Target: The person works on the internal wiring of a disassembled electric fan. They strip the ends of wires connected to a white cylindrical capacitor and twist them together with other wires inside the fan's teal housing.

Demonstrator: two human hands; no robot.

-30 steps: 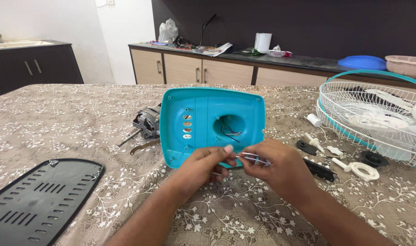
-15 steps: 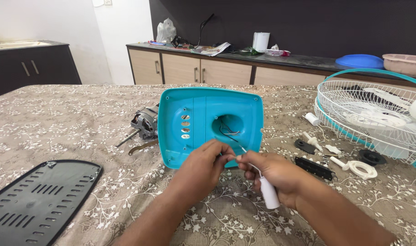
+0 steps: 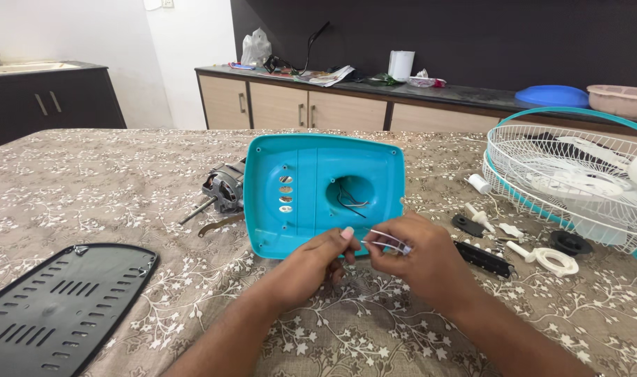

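My left hand (image 3: 311,262) and right hand (image 3: 419,258) both pinch the thin wires (image 3: 387,241) just in front of the teal housing (image 3: 325,192) on the table (image 3: 88,188). The wires look light, limp and fragile; I would grip near their ends. The motor (image 3: 224,190) lies left.

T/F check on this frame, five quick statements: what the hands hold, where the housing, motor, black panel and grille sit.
1. Both hands pinch thin wires in front of the teal housing. True: left hand, right hand, wires.
2. The motor lies right of the housing. False: it lies left of it.
3. The black vented panel lies at the table's near left. True.
4. The white fan grille stands on the counter. False: it rests on the table, at the right.
5. The housing's round opening is empty. False: dark wires show inside it.
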